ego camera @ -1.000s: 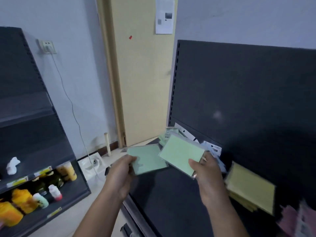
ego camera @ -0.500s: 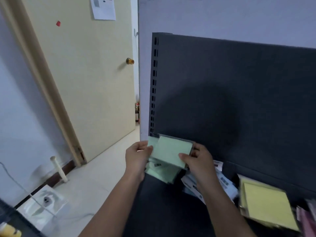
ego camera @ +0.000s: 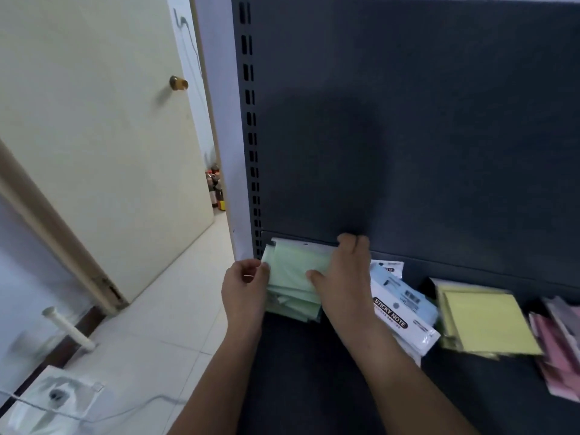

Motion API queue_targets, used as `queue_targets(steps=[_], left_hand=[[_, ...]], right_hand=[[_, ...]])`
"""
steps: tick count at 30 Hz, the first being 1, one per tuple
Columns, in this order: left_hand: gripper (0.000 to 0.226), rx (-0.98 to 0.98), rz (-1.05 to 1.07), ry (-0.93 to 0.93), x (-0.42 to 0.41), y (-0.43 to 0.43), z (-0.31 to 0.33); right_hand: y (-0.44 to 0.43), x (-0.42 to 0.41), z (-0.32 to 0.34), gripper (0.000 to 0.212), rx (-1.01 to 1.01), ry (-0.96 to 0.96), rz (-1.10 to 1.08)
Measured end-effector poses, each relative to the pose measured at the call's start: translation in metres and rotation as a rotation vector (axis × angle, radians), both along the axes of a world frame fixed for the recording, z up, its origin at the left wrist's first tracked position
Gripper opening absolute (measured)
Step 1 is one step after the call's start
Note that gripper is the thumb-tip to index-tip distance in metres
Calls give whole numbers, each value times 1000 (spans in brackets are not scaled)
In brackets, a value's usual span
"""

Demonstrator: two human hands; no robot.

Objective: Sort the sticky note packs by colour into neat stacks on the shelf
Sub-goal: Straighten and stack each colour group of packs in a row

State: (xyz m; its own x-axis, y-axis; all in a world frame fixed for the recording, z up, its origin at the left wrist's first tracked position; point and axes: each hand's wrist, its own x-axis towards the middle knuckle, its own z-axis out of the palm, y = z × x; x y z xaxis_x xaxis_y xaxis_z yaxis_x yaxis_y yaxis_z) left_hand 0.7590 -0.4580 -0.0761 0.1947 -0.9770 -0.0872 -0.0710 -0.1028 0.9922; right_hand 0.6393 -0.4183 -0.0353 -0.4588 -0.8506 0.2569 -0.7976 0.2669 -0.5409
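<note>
Fingers (ego camera: 351, 246) of the right hand (ego camera: 340, 277) lie spread flat over the top green pack (ego camera: 292, 271), thumb pressing its near edge, so they press down more than they pinch; fingers (ego camera: 255, 270) of the left hand (ego camera: 243, 290) curl against the left edge of the same green stack (ego camera: 293, 304), closed only lightly, squaring it from the side. Under both sets of fingers the stack sits at the back left corner of the shelf (ego camera: 314, 372), hard against the dark back panel (ego camera: 408, 136). It is not tidy: lower packs fan out toward the person at slightly different angles, and the glossy wrappers look slippery. If the right fingers lift before the edges are aligned, I judge the upper packs could slide forward off the pile, or the left fingers' push could skew it toward the blue-and-white packs (ego camera: 405, 312) lying just right of the right hand, one printed STICKY NOTE, mixing colours. Further right of the fingers lie the yellow stack (ego camera: 483, 321), loosely piled, and the pink packs (ego camera: 558, 350) at the frame edge, blurred. Left of the left fingers the shelf ends, so a nudged pack might drop to the tiled floor (ego camera: 175, 309).
</note>
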Motion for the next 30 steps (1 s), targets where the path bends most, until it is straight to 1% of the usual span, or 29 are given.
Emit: queue_targets(steps=[2, 5, 7, 9, 10, 12, 15, 17, 21, 24, 30], left_hand=[[6, 8, -1, 28, 1, 3, 3], [11, -2, 72, 11, 2, 3, 8], [13, -89, 127, -9, -5, 9, 14], [17, -233, 131, -22, -20, 24, 24], [20, -287, 96, -17, -31, 35, 28], [21, -349, -28, -5, -58, 59, 36], [22, -451, -242, -18, -110, 104, 43], [23, -492, -418, -74, -149, 141, 44], [25, -491, -763, -178, -228, 229, 38], [26, -534, -926, -220, -281, 306, 31], [28, -453, -1200, -253, -371, 447, 16]], right_hand=[[3, 0, 1, 49, -34, 5, 34], [13, -4, 10, 37, -198, -164, 27], [26, -15, 18, 30, -288, -202, -7], [42, -30, 25, 21, -328, -145, -40], [53, -41, 28, 19, -332, -113, -54], [79, -65, 31, 20, -297, -75, -67], [134, -110, 28, 26, -179, -35, -121], [180, -141, 24, 32, -108, -9, -188], [292, -204, 15, 42, -8, 24, -341], [388, -246, 7, 42, 33, -3, -456], [562, -305, -10, 42, 49, -63, -702]])
